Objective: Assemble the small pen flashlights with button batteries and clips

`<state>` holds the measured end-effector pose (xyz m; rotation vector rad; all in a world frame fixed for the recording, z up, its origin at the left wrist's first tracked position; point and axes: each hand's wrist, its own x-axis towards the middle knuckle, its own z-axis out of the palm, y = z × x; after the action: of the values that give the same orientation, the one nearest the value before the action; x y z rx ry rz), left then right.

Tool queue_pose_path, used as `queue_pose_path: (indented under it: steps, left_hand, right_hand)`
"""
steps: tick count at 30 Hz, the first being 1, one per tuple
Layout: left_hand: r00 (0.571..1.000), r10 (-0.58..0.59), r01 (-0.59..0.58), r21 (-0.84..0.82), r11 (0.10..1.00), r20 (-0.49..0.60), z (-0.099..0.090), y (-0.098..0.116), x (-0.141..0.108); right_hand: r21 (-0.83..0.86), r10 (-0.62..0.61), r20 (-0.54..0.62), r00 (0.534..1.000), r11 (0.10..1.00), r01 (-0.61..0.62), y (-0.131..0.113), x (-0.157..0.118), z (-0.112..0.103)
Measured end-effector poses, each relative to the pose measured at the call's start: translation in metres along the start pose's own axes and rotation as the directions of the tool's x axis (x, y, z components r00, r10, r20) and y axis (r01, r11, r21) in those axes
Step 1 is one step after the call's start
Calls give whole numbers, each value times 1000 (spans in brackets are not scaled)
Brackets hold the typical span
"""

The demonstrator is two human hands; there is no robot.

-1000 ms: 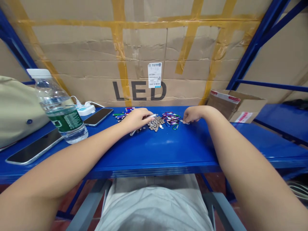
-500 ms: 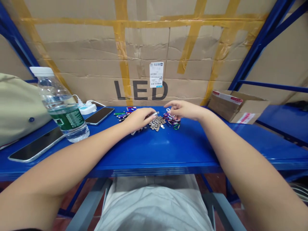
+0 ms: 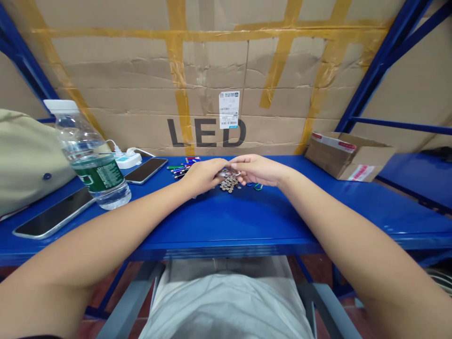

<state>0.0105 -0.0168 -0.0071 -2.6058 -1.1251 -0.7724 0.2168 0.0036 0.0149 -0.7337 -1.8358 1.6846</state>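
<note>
My left hand [image 3: 206, 174] is closed around a slim silver tube [image 3: 222, 173], which looks like a mini flashlight. My right hand [image 3: 256, 169] meets it, fingers pinching a silver carabiner [image 3: 238, 173] at the tube's end. Whether the two are joined I cannot tell. Just below the fingertips lies a pile of small round metal discs [image 3: 229, 184], like button cells or coins. Coloured carabiners [image 3: 258, 187] are mostly hidden under my right hand. Behind my left hand rest several coloured slim tubes [image 3: 179, 170] in a heap.
On the left stand a water bottle [image 3: 97, 169], two phones [image 3: 52, 214], a white power strip [image 3: 127, 160] and a beige bag [image 3: 31, 160]. An open cardboard box [image 3: 339, 157] sits at the right. A large taped carton [image 3: 141, 94] closes off the back of the blue table [image 3: 226, 221].
My right hand has moved left from above the carabiners, bringing the silver carabiner to the tube in my left hand. My left hand has barely moved.
</note>
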Motion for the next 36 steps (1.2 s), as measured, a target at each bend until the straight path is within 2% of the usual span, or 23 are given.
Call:
queue_pose_path:
  steps: [3, 5, 8, 10, 12, 14, 16, 18, 23, 30, 32, 36]
  left_hand:
    - [999, -35, 32, -105, 994, -27, 4, -4, 2]
    - [993, -104, 90, -206, 974, -56, 6, -3, 4]
    - [973, -225, 201, -318, 927, -43, 7, 2, 6]
    - [964, -263, 255, -338, 906, 22, 7, 4, 7]
    - [965, -244, 263, -327, 907, 100, 4, 4, 8]
    - [966, -217, 250, -313, 916, 138, 1, 3, 8]
    - [966, -224, 253, -293, 922, 127, -4, 1, 9]
    - [961, -248, 272, -265, 925, 121, -7, -1, 9]
    - [942, -294, 327, -246, 913, 162, -6, -2, 10]
    - [915, -386, 403, -305, 863, 118, -5, 4, 13]
    - [909, -404, 415, -304, 858, 100, -6, 6, 13]
    - [911, -406, 408, -299, 863, 72, -7, 11, 14]
  right_hand:
    - [45, -29, -27, 999, 999, 31, 1, 0, 2]
    - [27, -57, -48, 997, 998, 58, 1, 1, 4]
    - [-150, -97, -112, 989, 986, 80, 2, 3, 6]
    - [-339, -118, -168, 979, 939, 55, 2, 4, 6]
    - [-555, -158, -190, 969, 831, 27, 2, 4, 4]
    - [-758, -222, -165, 961, 652, 21, 1, 3, 1]
    - [-879, -274, -128, 953, 476, 19, 0, 2, -1]
    - [-909, -273, -112, 956, 416, 13, -1, 1, 0]
    - [-880, -215, -57, 975, 472, 52, 1, 0, 5]
    - [-889, -173, -40, 984, 456, 44, 4, 2, 11]
    - [-915, -200, -52, 978, 402, 33, 3, 3, 13]
    - [-972, -208, -79, 975, 235, -29, 3, 4, 20]
